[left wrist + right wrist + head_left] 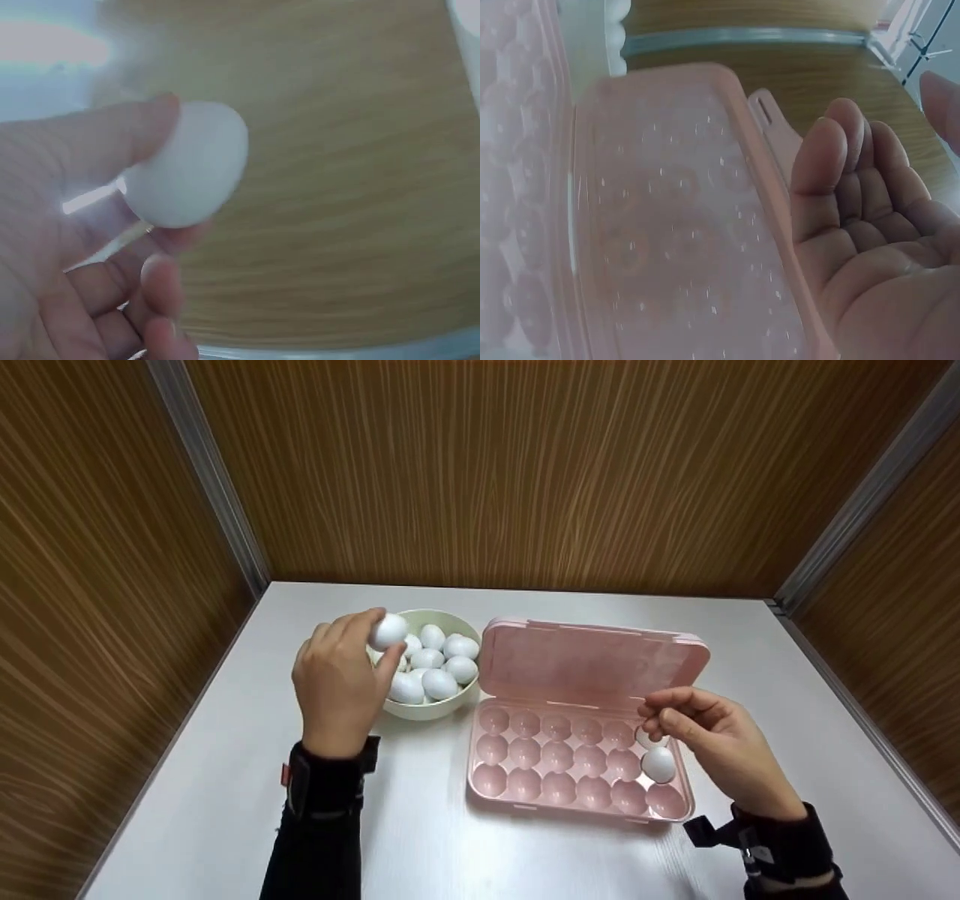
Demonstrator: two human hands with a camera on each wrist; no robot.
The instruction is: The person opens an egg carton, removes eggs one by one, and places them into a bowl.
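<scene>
- your left hand (337, 686) pinches a white egg (388, 631) in its fingertips, above the near-left rim of the bowl (435, 709) of eggs.
- your right hand (720, 742) hangs released, fingers loosely curled and grasping nothing, over the right end of the open pink egg tray (525, 795).
- one egg in the tray (658, 763) sits near its right end; a second beside it is half hidden by your fingers.
- the left wrist view is blurred.

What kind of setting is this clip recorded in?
Probably a staged recording booth, not a kitchen: wood-grain wall panels enclose a bare white table holding only a bowl of white eggs and a pink egg tray.
</scene>
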